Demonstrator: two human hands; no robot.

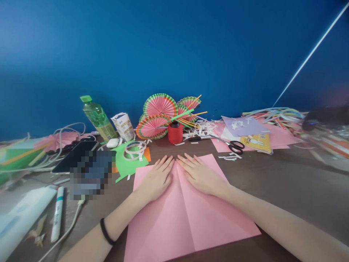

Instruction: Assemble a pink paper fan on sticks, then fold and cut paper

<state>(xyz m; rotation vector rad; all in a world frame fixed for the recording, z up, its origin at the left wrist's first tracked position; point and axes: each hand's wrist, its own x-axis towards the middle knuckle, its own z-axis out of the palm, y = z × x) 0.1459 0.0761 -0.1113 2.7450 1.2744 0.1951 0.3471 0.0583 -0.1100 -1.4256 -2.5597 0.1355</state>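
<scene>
A large sheet of pink paper lies on the dark table before me, with a crease running down its middle. My left hand rests flat on the sheet's far part, left of the crease, fingers stretched out. On the other side of the crease, my right hand lies flat too, its fingertips near the far edge. Neither hand holds anything. Just beyond the fingertips stands a red spool of thread. Green paper with rolls of tape on it is left of the sheet.
Folded paper fans stand against the blue wall. Black-handled scissors and a purple paper sheet lie at the back right. A green bottle, a carton, a marker and cables are on the left.
</scene>
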